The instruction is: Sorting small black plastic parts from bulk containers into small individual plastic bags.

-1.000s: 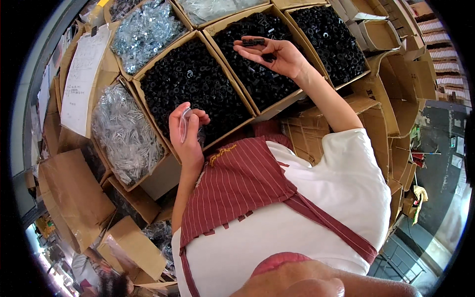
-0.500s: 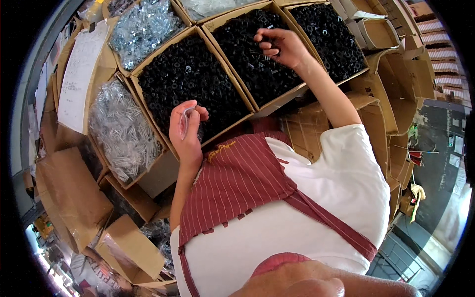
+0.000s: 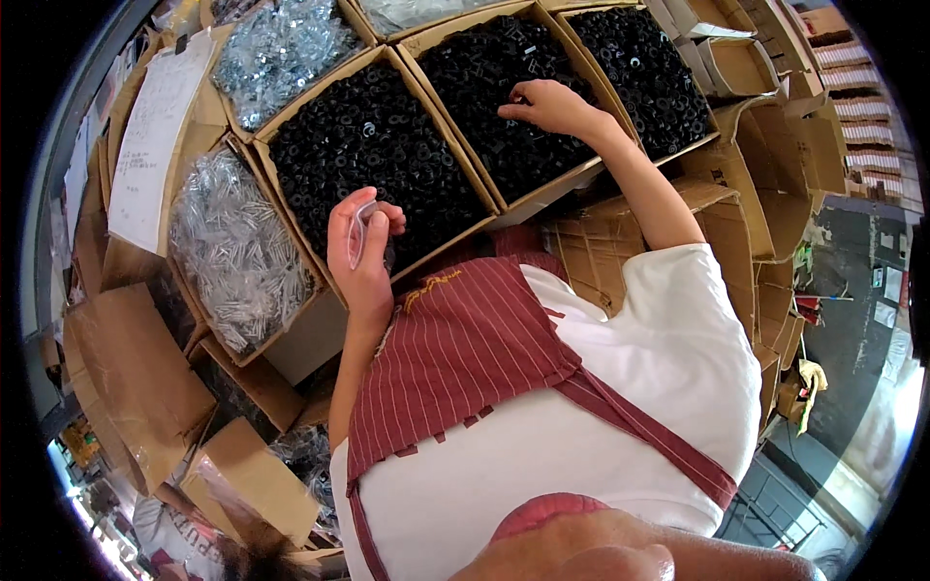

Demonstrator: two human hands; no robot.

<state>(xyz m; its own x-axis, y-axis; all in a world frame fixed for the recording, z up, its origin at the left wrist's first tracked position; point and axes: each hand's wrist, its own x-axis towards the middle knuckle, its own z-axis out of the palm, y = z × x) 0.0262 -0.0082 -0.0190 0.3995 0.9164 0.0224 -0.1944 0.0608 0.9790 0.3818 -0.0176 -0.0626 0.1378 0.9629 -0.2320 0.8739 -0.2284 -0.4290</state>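
Observation:
My left hand (image 3: 360,254) is raised in front of my chest, over the near edge of a cardboard box of black ring-shaped parts (image 3: 373,160). It pinches a small clear plastic bag (image 3: 359,228). My right hand (image 3: 547,105) reaches forward into the neighbouring box of black parts (image 3: 484,73). Its fingertips are bunched together down among the pieces. A third box of black rings (image 3: 644,73) stands to the right of that hand. I wear a white shirt and a red striped apron (image 3: 484,358).
Boxes of shiny silver hardware sit at the left (image 3: 237,252) and at the far left (image 3: 276,48). A paper sheet (image 3: 155,140) lies on a box flap. Folded and empty cardboard cartons (image 3: 136,378) crowd the lower left, and more (image 3: 765,194) the right.
My right hand, held up with a black piece a second ago, has dropped to the left into the heap of black parts. My left hand has stayed raised with the bag.

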